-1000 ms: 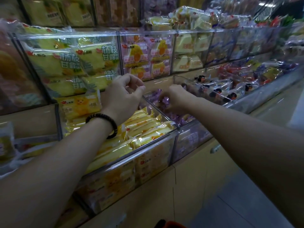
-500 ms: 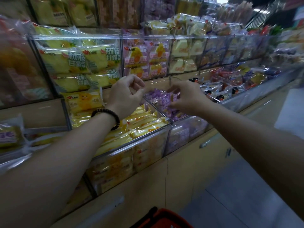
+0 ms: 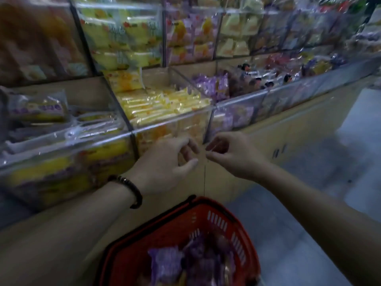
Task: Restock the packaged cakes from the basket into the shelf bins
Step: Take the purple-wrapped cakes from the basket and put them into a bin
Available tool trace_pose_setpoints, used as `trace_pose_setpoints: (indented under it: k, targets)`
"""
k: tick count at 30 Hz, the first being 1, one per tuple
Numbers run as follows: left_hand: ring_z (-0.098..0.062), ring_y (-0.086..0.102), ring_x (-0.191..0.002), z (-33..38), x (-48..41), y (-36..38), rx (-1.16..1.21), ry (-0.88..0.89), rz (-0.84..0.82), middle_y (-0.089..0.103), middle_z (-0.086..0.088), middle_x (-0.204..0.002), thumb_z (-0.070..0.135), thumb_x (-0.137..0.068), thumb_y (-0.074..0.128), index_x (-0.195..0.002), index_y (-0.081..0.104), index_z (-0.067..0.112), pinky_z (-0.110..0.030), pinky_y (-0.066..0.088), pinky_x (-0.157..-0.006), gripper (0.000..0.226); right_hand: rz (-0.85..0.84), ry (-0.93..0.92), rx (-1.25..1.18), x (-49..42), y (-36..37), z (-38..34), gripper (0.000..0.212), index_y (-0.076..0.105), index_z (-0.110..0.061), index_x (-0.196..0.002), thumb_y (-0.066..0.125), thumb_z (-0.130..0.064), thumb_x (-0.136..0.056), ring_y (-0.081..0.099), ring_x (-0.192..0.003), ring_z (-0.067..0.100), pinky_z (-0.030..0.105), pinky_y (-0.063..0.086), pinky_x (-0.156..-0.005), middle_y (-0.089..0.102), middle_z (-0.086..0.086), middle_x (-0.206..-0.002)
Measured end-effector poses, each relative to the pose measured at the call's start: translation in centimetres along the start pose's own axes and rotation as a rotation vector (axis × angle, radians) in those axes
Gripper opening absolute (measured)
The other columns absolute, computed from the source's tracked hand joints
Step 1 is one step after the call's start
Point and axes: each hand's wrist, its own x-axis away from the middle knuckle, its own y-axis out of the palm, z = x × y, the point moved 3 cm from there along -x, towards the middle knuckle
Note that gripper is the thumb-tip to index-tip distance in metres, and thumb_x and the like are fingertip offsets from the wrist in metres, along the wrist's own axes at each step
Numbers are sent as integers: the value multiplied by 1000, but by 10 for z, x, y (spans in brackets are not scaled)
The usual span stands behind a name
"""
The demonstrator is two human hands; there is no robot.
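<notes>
Purple cakes (image 3: 165,263) in basket (image 3: 218,219), apparently well below fingers (image 3: 190,146).

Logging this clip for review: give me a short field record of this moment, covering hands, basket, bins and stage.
left hand: empty, fingers loosely curled, in front of the yellow-cake bin
right hand: empty, loosely curled, close beside the left, not touching
basket: red, below the hands, holds purple packs
purple-cake bin: right of the yellow one, has stock
stage: between packs; likely reaching down next
</notes>
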Motion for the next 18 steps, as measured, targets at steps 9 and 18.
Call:
trace_pose_setpoints:
  k: [9, 18]
  targets:
    - [-1, 65, -90, -97, 147, 94, -60, -426, -549, 71, 20, -100, 48, -101, 63, -105, 68, 40, -34, 60, -80, 10, -532, 240, 184, 78, 149, 62, 29, 77, -17, -103, 82, -40, -87, 68, -89, 15, 32, 53, -75, 73, -3, -96]
    - [-16, 57, -120, -158, 202, 132, -223, -569, -798, 65, 11, -122, 59, -97, 57, -118, 63, 41, -30, 50, -97, 29, -907, 398, 501, 156, 236, 138, 36, 71, -10, -106, 77, -38, -84, 70, -100, 31, 32, 50, -72, 74, 13, -106]
